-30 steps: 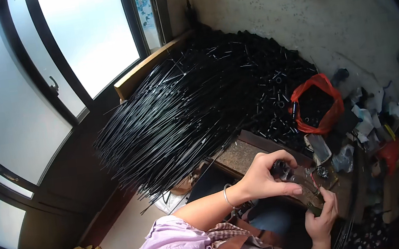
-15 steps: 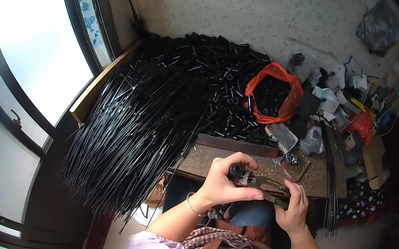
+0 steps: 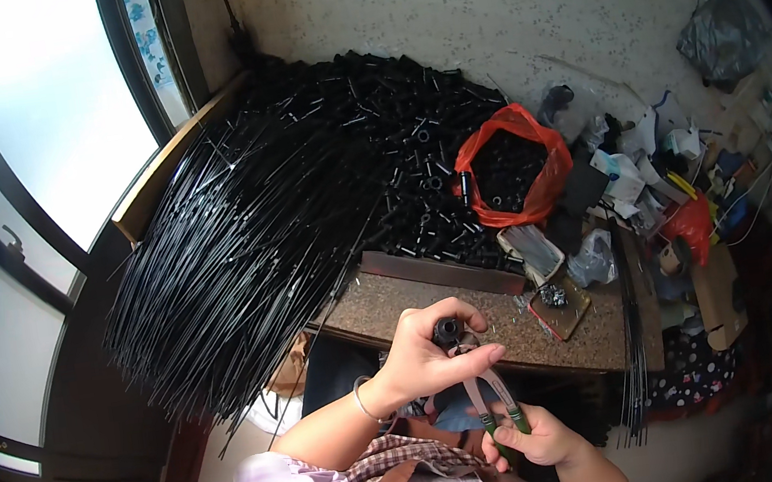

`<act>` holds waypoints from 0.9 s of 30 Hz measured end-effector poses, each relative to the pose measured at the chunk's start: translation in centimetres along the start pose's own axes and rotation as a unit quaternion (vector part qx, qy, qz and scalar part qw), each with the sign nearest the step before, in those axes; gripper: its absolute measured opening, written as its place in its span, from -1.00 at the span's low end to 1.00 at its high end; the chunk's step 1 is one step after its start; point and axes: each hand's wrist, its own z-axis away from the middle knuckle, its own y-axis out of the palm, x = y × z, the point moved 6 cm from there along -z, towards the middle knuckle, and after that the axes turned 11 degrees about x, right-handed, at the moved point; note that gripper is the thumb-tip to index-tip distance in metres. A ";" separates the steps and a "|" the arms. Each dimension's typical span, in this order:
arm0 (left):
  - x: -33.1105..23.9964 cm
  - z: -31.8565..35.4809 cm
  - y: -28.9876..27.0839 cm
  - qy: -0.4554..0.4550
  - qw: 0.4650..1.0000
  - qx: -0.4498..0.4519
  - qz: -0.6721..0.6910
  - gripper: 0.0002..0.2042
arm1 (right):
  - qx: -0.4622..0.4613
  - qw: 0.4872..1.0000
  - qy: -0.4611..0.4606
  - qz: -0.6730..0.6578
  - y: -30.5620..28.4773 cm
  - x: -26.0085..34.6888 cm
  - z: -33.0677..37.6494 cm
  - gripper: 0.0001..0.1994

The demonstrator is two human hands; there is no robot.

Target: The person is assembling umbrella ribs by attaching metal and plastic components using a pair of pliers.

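Note:
My left hand is curled around a short black tubular piece, whose round hollow end points up between thumb and forefinger. A pair of pliers with green-gripped handles is in my right hand, lower and nearer to me. Its metal head reaches up to the tubular piece beside my left fingers. Whether the jaws are closed on the piece I cannot make out, since the left thumb covers part of them.
A brown bench lies in front of me. On it a large bundle of thin black strips spreads left, beside a heap of black tubes. A red plastic bag holds more black parts. Clutter, including a clear bag, fills the right.
My right hand has moved down and left. The pliers have swung from slanting rightward to pointing nearly straight up at the piece. My left hand keeps its hold; the whole view has shifted slightly.

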 end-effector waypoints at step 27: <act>4.6 -1.0 2.0 -0.059 0.998 -0.006 0.004 -0.61 | -0.442 0.450 -0.128 0.765 -20.4 5.4 1.2 -0.81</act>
